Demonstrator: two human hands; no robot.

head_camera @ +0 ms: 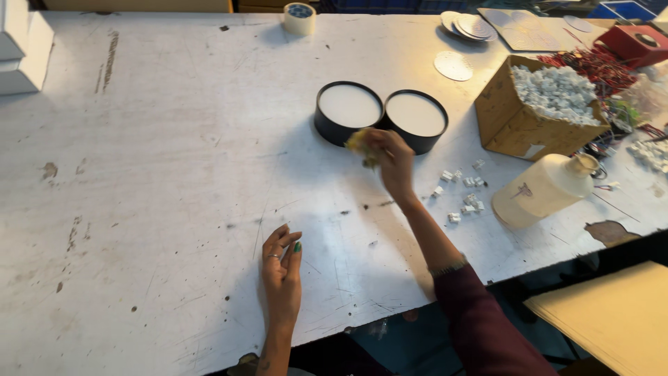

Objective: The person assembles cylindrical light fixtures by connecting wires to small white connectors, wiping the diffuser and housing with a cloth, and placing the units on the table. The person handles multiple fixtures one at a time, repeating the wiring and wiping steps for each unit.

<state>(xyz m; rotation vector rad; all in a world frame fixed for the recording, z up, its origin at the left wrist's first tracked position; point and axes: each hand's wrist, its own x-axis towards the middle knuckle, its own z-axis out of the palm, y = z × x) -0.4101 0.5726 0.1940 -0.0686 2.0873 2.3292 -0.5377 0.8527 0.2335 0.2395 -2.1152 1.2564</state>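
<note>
- Hands of one person at work over a scuffed white table (160,139), seen from above.
- Right hand (391,157) reaches out across the table, fingers closed around a small yellowish wad (360,143), possibly a cloth or sponge; too blurred to tell which.
- Wad sits at the near rim of the left round black fixture (348,111), touching or just over its edge.
- Second round black fixture (416,118) stands just beside the first, the two side walls touching; both show flat white tops facing up.
- Left hand (282,268) lies on the table near the front edge, well apart from the fixtures. Fingers loosely curled, holding nothing; a ring on one finger, green polish on a nail.
- Dark maroon sleeve (480,320) covers the right forearm.
- Small white plastic connectors (463,191) lie scattered to the right of the reaching wrist.
- Pale plastic bottle (543,189) lies on its side beyond them.
- Open cardboard box (511,115), tilted, is heaped with more white pieces.
- Roll of tape (299,18) stands at the far edge.
- Thin white discs (454,65) lie behind the fixtures; a tangle of red wires (591,66) is at far right.
</note>
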